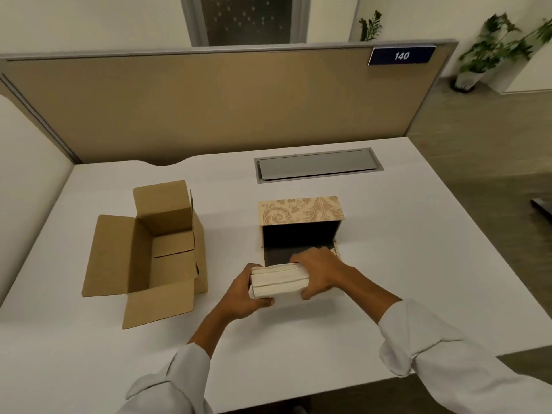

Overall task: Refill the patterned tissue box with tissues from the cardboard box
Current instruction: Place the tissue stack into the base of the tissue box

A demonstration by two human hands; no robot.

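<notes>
A cream stack of tissues (pixel 279 280) is held between both hands just above the white desk (pixel 388 264). My left hand (pixel 242 295) grips its left end and my right hand (pixel 321 273) grips its right end. Right behind the stack lies the patterned tissue box (pixel 300 210), turned on its side with its dark inside facing me and a dark flap folded down toward the tissues. The brown cardboard box (pixel 167 249) stands to the left with its flaps open; nothing shows inside it.
A grey cable hatch (pixel 316 165) is set into the desk behind the patterned box. A tan partition (pixel 209 106) with a blue "140" sign (pixel 401 56) closes the far edge. Potted plants (pixel 490 52) stand on the floor at the right.
</notes>
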